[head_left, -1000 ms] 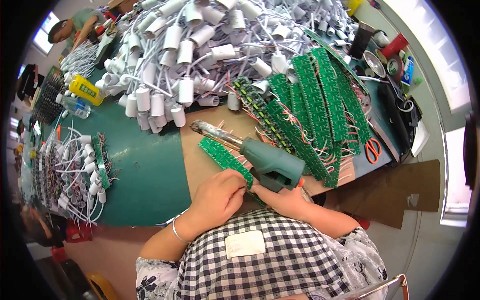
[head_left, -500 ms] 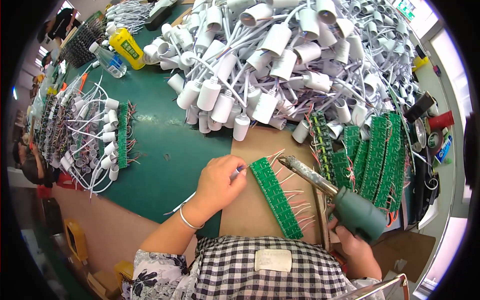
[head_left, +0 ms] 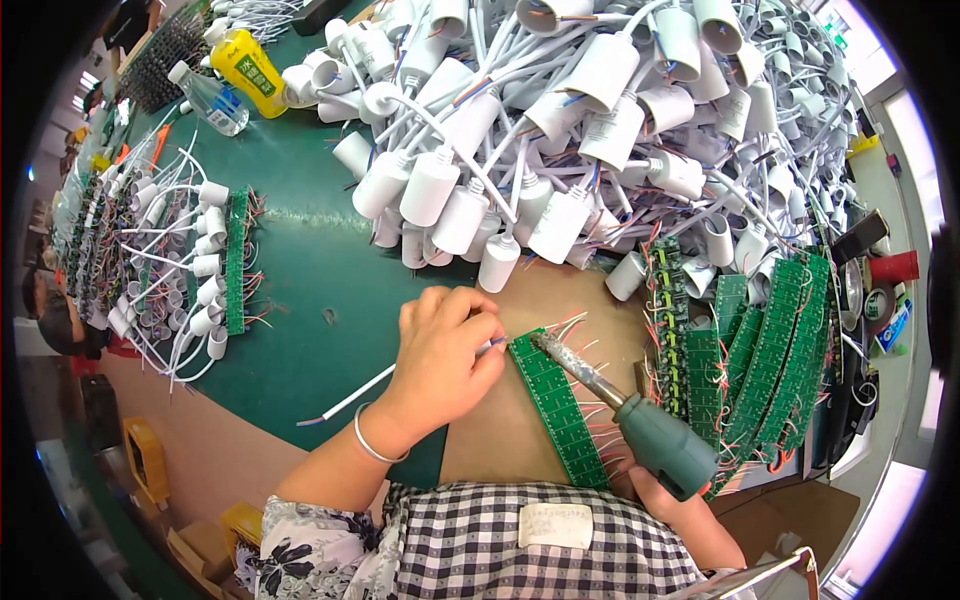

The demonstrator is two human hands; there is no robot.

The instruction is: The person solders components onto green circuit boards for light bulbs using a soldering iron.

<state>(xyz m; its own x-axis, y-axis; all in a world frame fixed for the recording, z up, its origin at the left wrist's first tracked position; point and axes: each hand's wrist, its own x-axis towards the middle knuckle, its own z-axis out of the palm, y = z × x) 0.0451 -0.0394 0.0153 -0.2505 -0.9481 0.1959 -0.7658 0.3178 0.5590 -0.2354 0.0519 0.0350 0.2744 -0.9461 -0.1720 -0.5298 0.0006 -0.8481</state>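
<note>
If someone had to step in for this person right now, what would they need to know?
Left hand: pinching a white wire with its end at the top of the green board.
Right hand: gripping a soldering iron, tip resting on the board's top end.
The board lies on a brown mat; more boards stacked to the right, white sockets piled behind.
Done: some red leads already stick out along the board's edge. Left: this wire's joint looks unfinished; how many more are needed I cannot tell.

electronics assembly workshop | green workbench (head_left: 300,270) | circuit boards (head_left: 770,350) | piled white lamp sockets (head_left: 600,110)
</note>
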